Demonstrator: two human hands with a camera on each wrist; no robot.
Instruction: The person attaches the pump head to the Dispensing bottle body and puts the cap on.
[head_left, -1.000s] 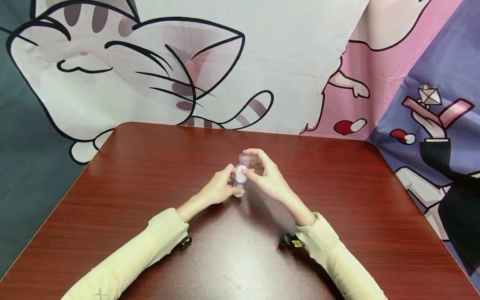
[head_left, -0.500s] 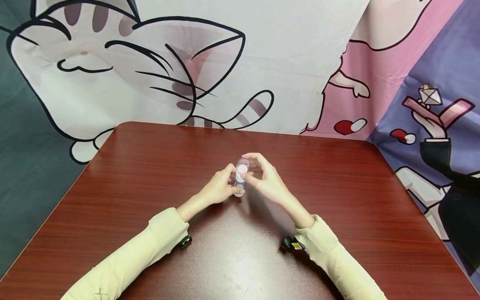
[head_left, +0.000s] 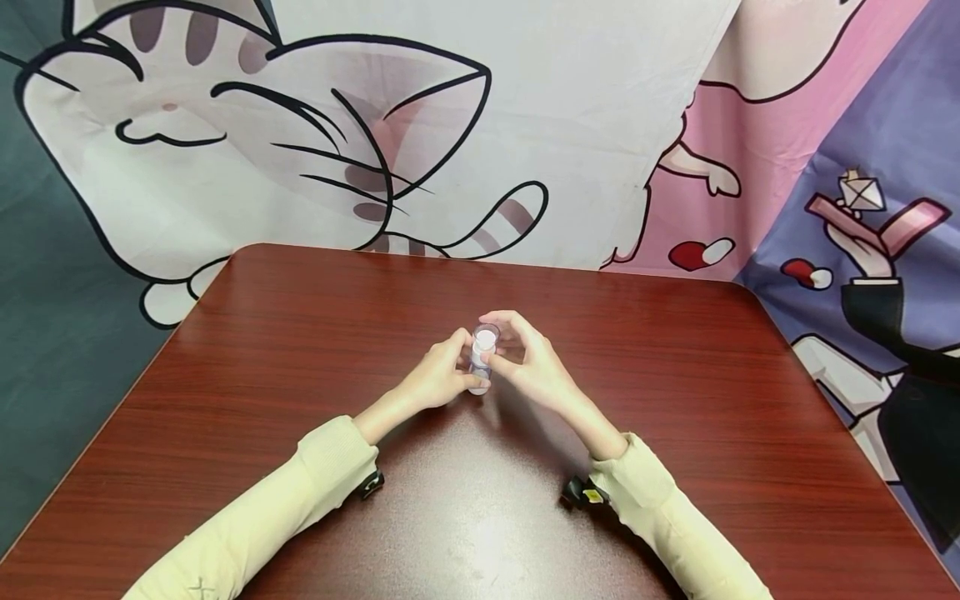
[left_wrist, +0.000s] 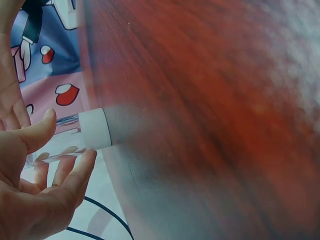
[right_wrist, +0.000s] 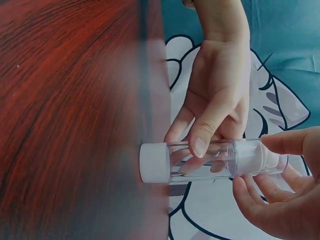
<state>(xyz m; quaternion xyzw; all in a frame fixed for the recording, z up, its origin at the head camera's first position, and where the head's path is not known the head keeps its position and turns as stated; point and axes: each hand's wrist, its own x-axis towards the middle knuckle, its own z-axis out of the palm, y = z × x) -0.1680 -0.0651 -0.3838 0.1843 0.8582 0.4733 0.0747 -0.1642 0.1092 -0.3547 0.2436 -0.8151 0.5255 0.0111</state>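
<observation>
A clear bottle (head_left: pixel 478 388) with a white base stands upright on the table, held between both hands. My left hand (head_left: pixel 433 379) grips the lower body, thumb on the near side; in the right wrist view the left hand (right_wrist: pixel 217 85) has fingers behind the see-through wall. At the top, a white collar (right_wrist: pixel 246 157) sits under a clear cap (right_wrist: pixel 283 162). My right hand (head_left: pixel 542 367) pinches this cap between thumb and fingers, and the cap surrounds the white top. In the left wrist view the white base (left_wrist: pixel 95 129) meets the tabletop.
The dark red wooden table (head_left: pixel 315 317) has rounded far corners. Behind it hangs a cloth (head_left: pixel 585 108) printed with a cartoon cat. Black wrist cameras (head_left: pixel 583 493) hang under both cuffs.
My right hand has come down a little with the clear cap, which now sits lower over the white top. The left hand and the bottle have stayed in place.
</observation>
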